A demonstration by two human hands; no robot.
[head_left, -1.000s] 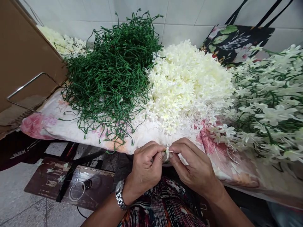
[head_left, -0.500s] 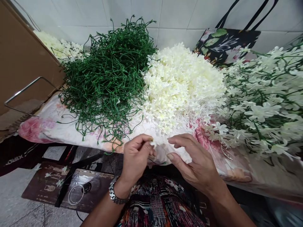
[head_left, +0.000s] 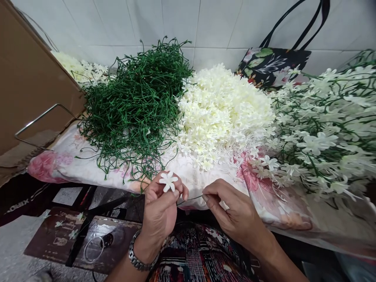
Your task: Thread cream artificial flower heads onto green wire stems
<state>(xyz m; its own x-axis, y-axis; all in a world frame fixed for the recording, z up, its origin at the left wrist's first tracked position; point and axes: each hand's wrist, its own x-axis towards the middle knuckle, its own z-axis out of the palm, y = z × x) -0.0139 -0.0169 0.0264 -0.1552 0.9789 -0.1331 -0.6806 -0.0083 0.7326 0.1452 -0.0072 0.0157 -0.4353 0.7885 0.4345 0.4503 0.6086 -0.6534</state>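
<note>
My left hand (head_left: 160,207) is closed round a small white plastic flower (head_left: 168,181) that stands up between its fingers. My right hand (head_left: 232,209) pinches the end of a thin green stem (head_left: 189,199) that runs across to the left hand. Both hands sit at the front edge of a floral cloth (head_left: 190,178). Behind them lie a heap of green stems (head_left: 138,105) and a heap of loose cream flowers (head_left: 223,113).
Finished white flower sprays (head_left: 326,129) are piled at the right. A floral tote bag (head_left: 273,66) leans on the tiled wall. A cardboard box (head_left: 29,86) with a metal bar stands at the left. Below is a dark board (head_left: 73,239) with a clear ring.
The left hand has turned the flower upward so its petals show. The right hand has closed into a pinch on the green stem, which now stretches between the hands.
</note>
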